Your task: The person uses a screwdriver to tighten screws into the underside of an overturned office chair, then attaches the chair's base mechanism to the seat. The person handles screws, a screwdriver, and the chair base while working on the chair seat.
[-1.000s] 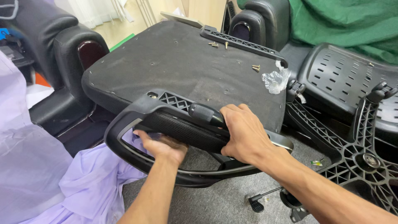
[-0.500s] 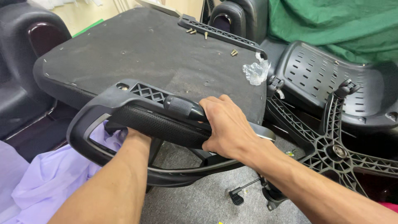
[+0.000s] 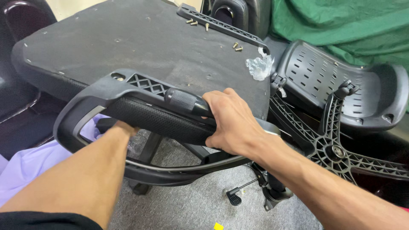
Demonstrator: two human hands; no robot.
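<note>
Grey carpet [image 3: 191, 208] lies under an upturned chair seat base [image 3: 128, 47], with brass screws [image 3: 237, 46] and a scrap of clear plastic [image 3: 259, 67] resting on its dark underside. At the seat's near edge, the right hand [image 3: 232, 123] is curled tight around the top of a black looped armrest [image 3: 140, 106]. The left hand [image 3: 123, 127] reaches under the armrest pad, its fingers hidden, so its grip cannot be told; a star-shaped chair base [image 3: 332, 147] lies to the right.
</note>
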